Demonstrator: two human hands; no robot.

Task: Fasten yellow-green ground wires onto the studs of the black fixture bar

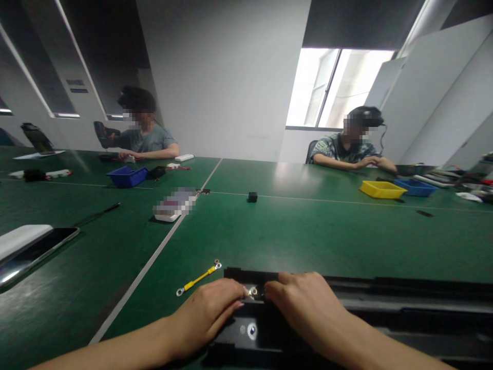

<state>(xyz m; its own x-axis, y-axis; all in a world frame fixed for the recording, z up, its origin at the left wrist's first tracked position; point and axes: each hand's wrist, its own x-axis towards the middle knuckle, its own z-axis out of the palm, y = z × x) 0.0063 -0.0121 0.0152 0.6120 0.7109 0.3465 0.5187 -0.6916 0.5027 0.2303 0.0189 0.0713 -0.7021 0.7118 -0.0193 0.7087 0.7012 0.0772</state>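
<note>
A long black metal housing [258,311] lies in front of me and runs off to the right. My left hand [210,308] reaches over its left end, fingers pinched together beside a small shiny ring terminal [252,292], which they appear to grip. From the other side my right hand [304,303] bends over the housing with its fingers closed near the same terminal. What its fingertips hold, if anything, is hidden. Just left of the housing lies a short yellow cable [200,278] with a ring terminal at each end. A small brass-coloured ring [216,261] sits by its upper end.
Across the green table [308,231] two people sit at work. A blue bin [128,176], a yellow bin [382,189] and another blue bin [415,187] stand towards the back. A small black block [252,197], a white device [175,204] and a phone [38,252] lie about.
</note>
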